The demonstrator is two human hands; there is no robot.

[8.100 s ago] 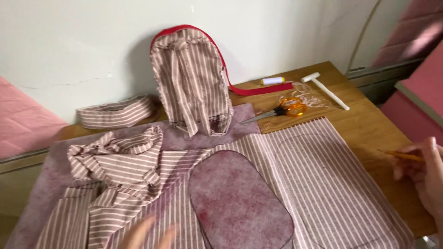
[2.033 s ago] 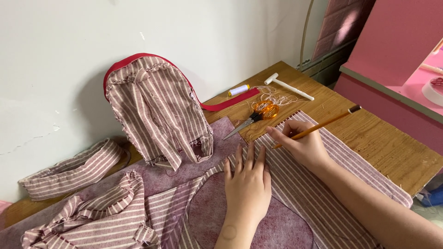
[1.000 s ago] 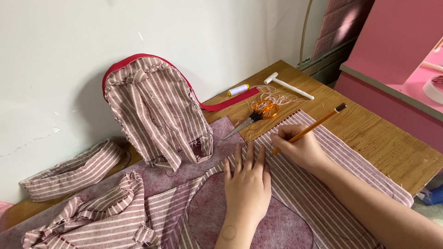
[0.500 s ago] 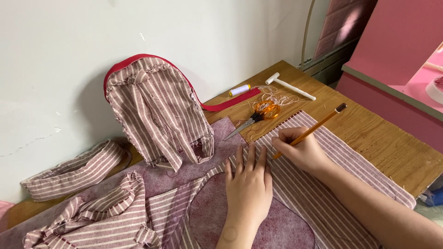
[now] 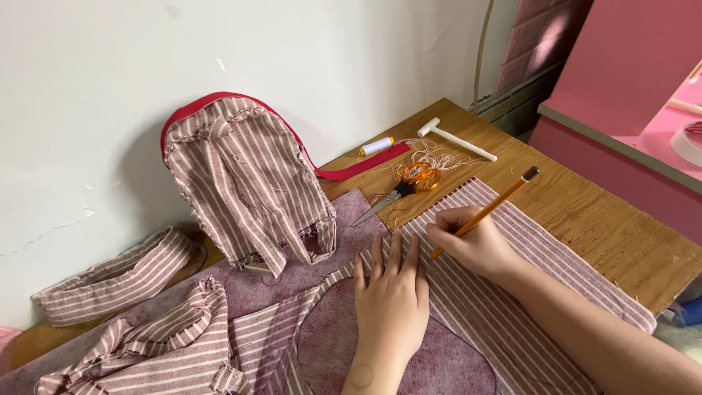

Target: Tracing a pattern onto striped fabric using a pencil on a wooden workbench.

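1. Your left hand (image 5: 391,296) lies flat and open, fingers together, palm down on the mottled purple pattern piece (image 5: 395,358), pressing it onto the striped fabric (image 5: 512,314).
2. Your right hand (image 5: 472,245) is closed around a pencil (image 5: 486,212); its tip meets the striped fabric just beside your left fingertips (image 5: 395,245), and its dark end points up toward the far right corner of the tabletop (image 5: 607,227).
3. The striped fabric is spread flat over the near right part of the tabletop, one end reaching the right edge. The pattern piece sits on it near the near edge, its rounded top under your left hand.
4. Scissors (image 5: 402,189) with orange handles lie just beyond your right hand, blades pointing left, with loose threads (image 5: 439,155) tangled round the handles.
5. A spool (image 5: 377,146) of pale thread and a white mallet (image 5: 455,139) lie toward the far edge, the mallet near the far right corner.
6. A striped backpack (image 5: 241,183) with red trim stands upright against the wall at the far edge, and a red strip (image 5: 365,164) runs from it toward the spool.
7. A striped strap (image 5: 117,278) lies curled by the wall toward the left edge.
8. A crumpled bundle (image 5: 153,344) of striped cloth sits at the near left, on purple felt (image 5: 292,278).
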